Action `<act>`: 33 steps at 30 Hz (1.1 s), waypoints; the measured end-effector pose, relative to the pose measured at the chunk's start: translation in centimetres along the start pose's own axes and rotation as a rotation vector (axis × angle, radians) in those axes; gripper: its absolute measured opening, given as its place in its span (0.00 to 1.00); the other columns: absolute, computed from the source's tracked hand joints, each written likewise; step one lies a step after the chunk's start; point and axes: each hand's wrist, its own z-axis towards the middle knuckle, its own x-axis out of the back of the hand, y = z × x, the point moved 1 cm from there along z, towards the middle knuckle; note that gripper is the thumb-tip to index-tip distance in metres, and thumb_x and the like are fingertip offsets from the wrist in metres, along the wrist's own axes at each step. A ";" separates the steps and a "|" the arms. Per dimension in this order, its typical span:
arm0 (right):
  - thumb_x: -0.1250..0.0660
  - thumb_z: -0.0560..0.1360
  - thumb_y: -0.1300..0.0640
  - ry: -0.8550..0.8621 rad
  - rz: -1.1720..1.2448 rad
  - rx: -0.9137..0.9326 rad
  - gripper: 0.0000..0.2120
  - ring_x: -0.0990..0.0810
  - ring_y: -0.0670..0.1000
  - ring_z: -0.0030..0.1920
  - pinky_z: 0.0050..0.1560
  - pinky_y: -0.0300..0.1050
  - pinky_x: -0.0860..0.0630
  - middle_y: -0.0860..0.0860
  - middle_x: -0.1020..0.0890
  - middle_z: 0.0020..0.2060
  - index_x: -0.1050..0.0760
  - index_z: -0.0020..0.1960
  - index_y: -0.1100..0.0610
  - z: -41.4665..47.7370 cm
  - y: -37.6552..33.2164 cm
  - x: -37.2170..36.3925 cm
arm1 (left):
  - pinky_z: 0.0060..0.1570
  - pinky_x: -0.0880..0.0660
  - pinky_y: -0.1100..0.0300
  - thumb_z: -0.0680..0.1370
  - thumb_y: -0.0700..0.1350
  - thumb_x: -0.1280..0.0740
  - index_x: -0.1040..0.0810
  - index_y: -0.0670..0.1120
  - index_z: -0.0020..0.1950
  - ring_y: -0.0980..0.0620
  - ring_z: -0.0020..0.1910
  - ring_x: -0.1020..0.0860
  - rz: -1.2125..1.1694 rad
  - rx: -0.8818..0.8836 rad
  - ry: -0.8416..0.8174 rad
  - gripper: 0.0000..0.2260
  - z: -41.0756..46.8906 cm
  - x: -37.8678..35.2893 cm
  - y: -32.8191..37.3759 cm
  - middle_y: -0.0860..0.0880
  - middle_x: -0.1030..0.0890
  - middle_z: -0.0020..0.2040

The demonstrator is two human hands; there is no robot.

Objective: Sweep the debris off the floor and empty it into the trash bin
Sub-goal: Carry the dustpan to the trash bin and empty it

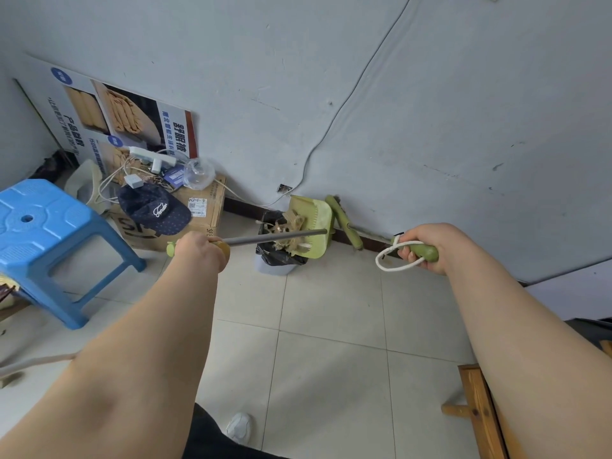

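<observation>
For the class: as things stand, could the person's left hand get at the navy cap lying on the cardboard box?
Probably not at once. The left hand is closed on the dustpan handle, holding the dustpan tipped over the trash bin. The navy cap lies uncovered just beyond it on the cardboard box, so only the grip prevents it.

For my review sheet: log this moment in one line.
phase: emptying | left hand: grips dustpan handle, tipped over trash bin | right hand: grips broom handle

Green dustpan [314, 223] tipped over black-lined trash bin [278, 256]
</observation>
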 end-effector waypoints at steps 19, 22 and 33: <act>0.40 0.76 0.69 -0.019 0.008 0.016 0.10 0.28 0.46 0.18 0.18 0.32 0.32 0.57 0.25 0.32 0.26 0.37 0.63 -1.0 1.0 2.1 | 0.43 0.24 0.69 0.81 0.46 0.41 0.26 0.44 0.49 0.55 0.18 0.37 -0.159 0.161 -0.060 0.08 -4.7 -0.3 -0.2 0.53 0.31 0.29; 0.41 0.77 0.68 -0.030 0.014 0.011 0.11 0.28 0.45 0.17 0.17 0.32 0.32 0.57 0.25 0.33 0.26 0.37 0.63 -1.2 1.3 2.4 | 0.32 0.26 0.65 0.81 0.44 0.41 0.27 0.46 0.54 0.54 0.18 0.36 -0.080 0.113 -0.104 0.06 -5.8 0.0 0.1 0.52 0.32 0.30; 0.41 0.76 0.69 -0.057 0.052 0.006 0.10 0.27 0.47 0.18 0.17 0.33 0.32 0.57 0.25 0.31 0.25 0.38 0.64 -0.6 1.9 3.6 | 0.38 0.24 0.65 0.80 0.43 0.40 0.23 0.43 0.48 0.53 0.22 0.31 0.084 -0.003 -0.075 0.07 -6.7 0.2 1.1 0.50 0.27 0.31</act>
